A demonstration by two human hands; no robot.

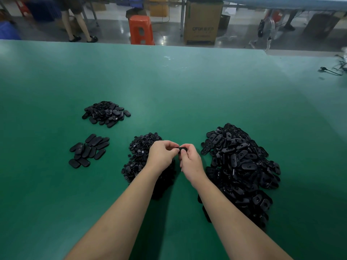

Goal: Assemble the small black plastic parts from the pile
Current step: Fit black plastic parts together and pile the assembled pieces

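small black part (182, 148) pinched between fingers (173, 147)

Bare green table (187, 94) beyond, large pile (240, 166) right, small piles (106, 113) left

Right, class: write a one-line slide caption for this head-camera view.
Both hands, left hand and right hand, pinch one small black part above a green table between piles.

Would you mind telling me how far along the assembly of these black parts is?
Early on, judging by the piles. Done: seemingly the small flat group at near left. In hand: left hand and right hand pinch one black part together. Left: the large right pile and middle pile.
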